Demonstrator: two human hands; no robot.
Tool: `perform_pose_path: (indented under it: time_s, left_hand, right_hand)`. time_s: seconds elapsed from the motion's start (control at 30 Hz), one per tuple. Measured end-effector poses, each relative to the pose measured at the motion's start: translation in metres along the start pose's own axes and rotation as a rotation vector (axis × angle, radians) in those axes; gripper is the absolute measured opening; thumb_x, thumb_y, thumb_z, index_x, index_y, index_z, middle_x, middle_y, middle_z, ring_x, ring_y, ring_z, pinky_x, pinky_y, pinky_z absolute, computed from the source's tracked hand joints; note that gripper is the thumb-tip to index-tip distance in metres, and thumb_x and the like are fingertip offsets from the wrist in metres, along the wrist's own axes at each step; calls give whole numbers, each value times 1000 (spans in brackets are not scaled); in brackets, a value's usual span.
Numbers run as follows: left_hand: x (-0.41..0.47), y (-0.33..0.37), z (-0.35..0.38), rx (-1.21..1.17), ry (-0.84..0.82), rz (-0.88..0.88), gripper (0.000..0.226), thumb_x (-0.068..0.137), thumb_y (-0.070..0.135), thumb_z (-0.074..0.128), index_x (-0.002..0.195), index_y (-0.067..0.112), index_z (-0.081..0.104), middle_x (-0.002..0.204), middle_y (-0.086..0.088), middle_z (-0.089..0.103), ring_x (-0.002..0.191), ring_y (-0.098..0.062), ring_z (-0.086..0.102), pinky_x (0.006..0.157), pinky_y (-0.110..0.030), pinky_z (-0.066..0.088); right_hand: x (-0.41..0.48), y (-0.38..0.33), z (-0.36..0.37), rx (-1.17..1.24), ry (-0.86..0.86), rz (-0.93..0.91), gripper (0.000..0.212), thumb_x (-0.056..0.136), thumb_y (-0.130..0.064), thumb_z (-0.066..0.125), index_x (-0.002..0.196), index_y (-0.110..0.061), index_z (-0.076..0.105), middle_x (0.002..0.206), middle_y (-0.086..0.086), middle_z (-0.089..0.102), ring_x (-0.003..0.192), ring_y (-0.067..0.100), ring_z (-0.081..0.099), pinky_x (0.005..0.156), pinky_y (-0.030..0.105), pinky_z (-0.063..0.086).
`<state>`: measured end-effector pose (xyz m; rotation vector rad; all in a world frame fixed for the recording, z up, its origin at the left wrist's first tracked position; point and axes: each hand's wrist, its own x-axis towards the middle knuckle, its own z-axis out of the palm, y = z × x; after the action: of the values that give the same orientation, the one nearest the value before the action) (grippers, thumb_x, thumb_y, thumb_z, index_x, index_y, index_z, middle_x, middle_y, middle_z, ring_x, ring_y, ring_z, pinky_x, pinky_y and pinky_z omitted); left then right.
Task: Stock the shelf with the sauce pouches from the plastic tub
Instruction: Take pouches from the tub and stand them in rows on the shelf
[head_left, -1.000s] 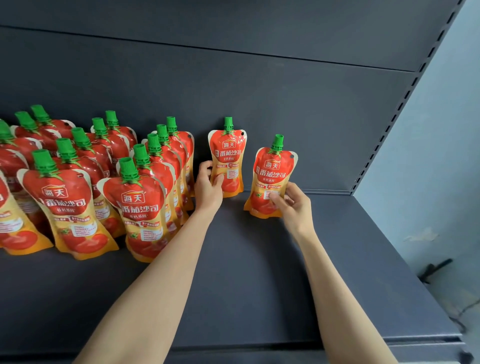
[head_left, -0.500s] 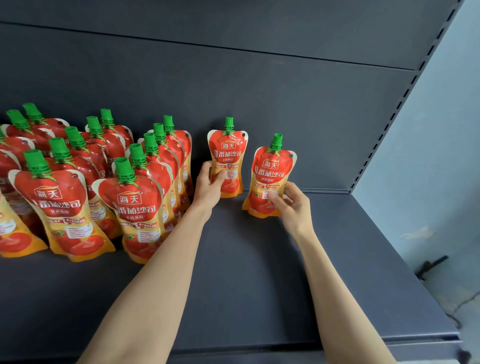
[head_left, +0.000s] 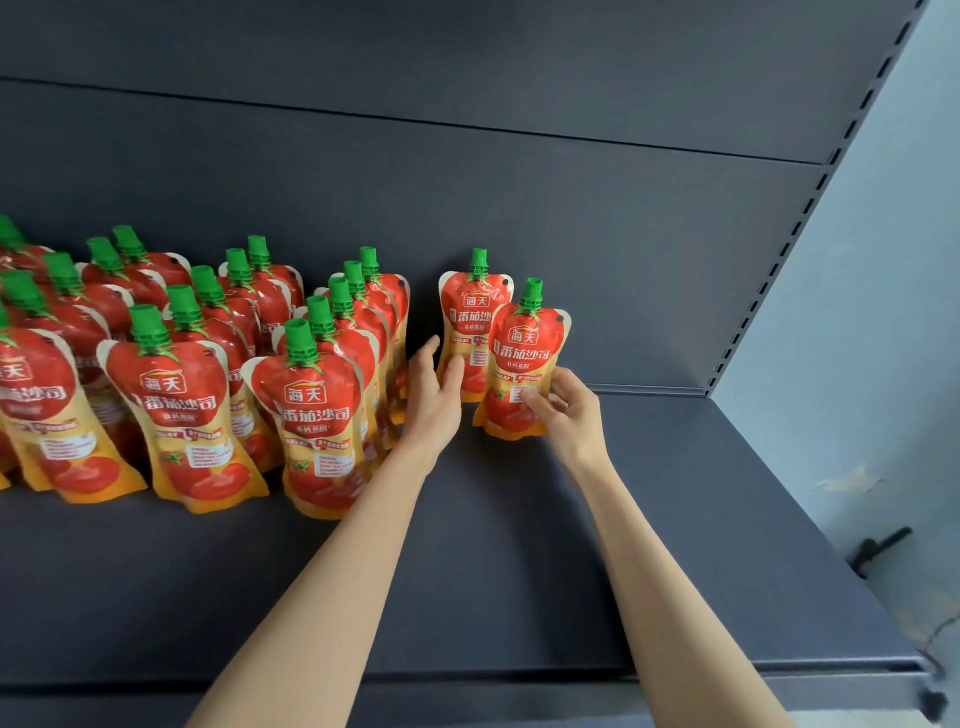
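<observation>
Red and orange sauce pouches with green caps stand on a dark grey shelf (head_left: 519, 571). My left hand (head_left: 434, 397) holds the lower left edge of a rear pouch (head_left: 470, 317) that stands near the back panel, with the thumb on its front. My right hand (head_left: 569, 415) grips a second pouch (head_left: 524, 358) by its lower right side. This pouch stands just in front of the rear one and overlaps its right half. The plastic tub is not in view.
Several rows of the same pouches (head_left: 311, 415) fill the left half of the shelf, the nearest row right beside my left hand. A slotted upright (head_left: 779, 260) and a pale wall (head_left: 857, 364) close off the right end. The shelf's front lip (head_left: 779, 680) runs below my forearms.
My right hand has slid its pouch left and back, so it now overlaps the rear pouch. My left hand stays on the rear pouch with looser fingers.
</observation>
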<state>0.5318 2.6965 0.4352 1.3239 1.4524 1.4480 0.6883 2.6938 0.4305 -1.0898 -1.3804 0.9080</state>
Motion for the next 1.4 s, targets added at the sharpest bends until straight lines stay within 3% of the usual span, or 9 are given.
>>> perform_pose_path:
  time_s: [0.2,0.5,0.67,0.77,0.83,0.9,1.0,1.17,1.4]
  left_hand:
    - [-16,2,-6,-10,-32,116,34,97,20,48,131,17,48,124,3,57,113,-9,52,93,-22,41]
    - [-4,5,-3,60,136,104,24,93,15,54,117,10,59,106,0,63,95,-9,54,81,-23,42]
    - [-4,4,-4,97,112,71,34,93,17,54,127,11,54,123,-7,62,113,-20,57,93,-27,44]
    - [-18,9,-9,167,76,46,47,95,23,52,139,13,40,140,-7,49,129,-22,45,108,-39,38]
    - [-35,18,-15,223,49,97,48,95,21,52,140,12,38,142,-6,45,131,-21,41,109,-35,34]
    - [-58,29,-22,236,18,177,42,94,19,53,135,14,45,134,-2,52,125,-17,46,99,-23,36]
    - [-101,43,-33,187,-57,283,30,92,16,56,122,15,56,117,7,58,114,-12,54,95,-24,41]
    - [-203,44,-35,104,-288,361,18,91,14,58,108,18,61,104,8,65,99,2,59,89,-15,44]
    - [-334,-19,-11,132,-636,208,15,89,14,60,103,18,64,96,8,68,90,-1,62,80,-10,47]
  right_hand:
    - [6,-6,31,-72,-27,-34,19,86,-6,65,99,-15,54,99,5,67,93,24,66,85,36,54]
    - [20,-8,47,-175,22,-33,19,85,-9,67,103,-9,61,95,-1,66,84,14,60,67,6,45]
    - [19,-9,46,-246,25,-6,23,85,-14,68,107,-11,62,98,1,67,84,16,59,74,23,50]
    - [5,-19,40,-340,31,26,40,86,-23,67,123,-14,55,116,5,63,94,17,59,86,35,52]
    - [-12,-35,33,-362,63,6,44,88,-22,64,130,-14,50,126,4,57,97,13,57,89,35,50]
    - [-37,-54,21,-373,101,-27,42,90,-18,61,130,-13,51,130,2,55,104,13,57,94,33,48]
    - [-90,-76,1,-396,180,-60,32,91,-16,59,123,-13,59,124,1,60,111,14,56,97,29,45]
    - [-210,-74,-34,-412,399,-23,17,90,-14,60,106,-14,65,103,-4,66,95,11,61,83,10,44]
    - [-387,-25,-67,-430,634,266,17,90,-11,60,92,-27,64,87,-13,66,84,10,65,71,26,51]
